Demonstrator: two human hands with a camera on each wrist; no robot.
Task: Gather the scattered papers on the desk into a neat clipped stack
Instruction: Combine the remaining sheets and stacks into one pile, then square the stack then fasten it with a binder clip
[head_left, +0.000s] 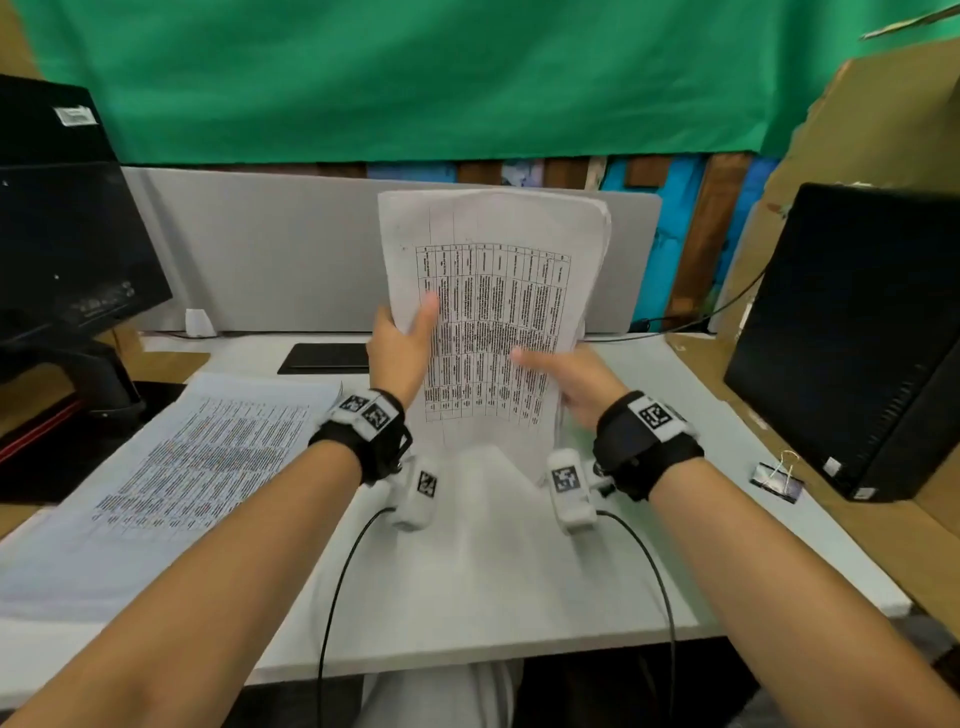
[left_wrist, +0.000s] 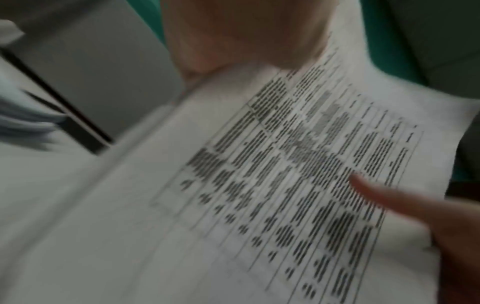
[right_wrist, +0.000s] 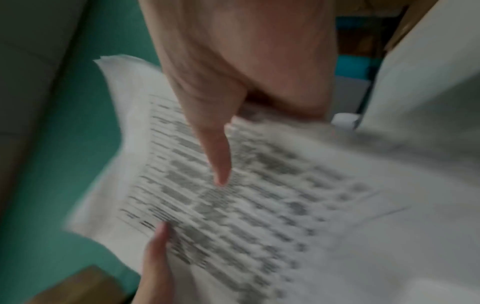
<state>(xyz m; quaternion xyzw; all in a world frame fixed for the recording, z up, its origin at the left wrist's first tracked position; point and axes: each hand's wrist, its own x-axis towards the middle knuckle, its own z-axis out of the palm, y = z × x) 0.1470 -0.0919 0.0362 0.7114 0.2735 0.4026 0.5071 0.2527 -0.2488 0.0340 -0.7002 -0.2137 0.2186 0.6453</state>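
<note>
A bundle of printed sheets with a table (head_left: 493, 312) stands upright on the white desk (head_left: 519, 571), its bottom edge on the desktop. My left hand (head_left: 402, 345) grips its left edge, thumb on the front. My right hand (head_left: 566, 374) grips the right edge, thumb across the print. Both wrist views are blurred: the sheets (left_wrist: 285, 174) (right_wrist: 246, 205) fill them, with a thumb (right_wrist: 215, 148) lying on the text. More printed papers (head_left: 176, 467) lie flat at the left of the desk. A binder clip (head_left: 777, 480) lies at the right, near the black computer case.
A black monitor (head_left: 62, 218) stands at the left and a black computer case (head_left: 852, 338) at the right. A grey partition (head_left: 260, 249) runs behind the desk, with a dark flat pad (head_left: 324, 358) in front of it. Cardboard (head_left: 883, 130) lines the right side.
</note>
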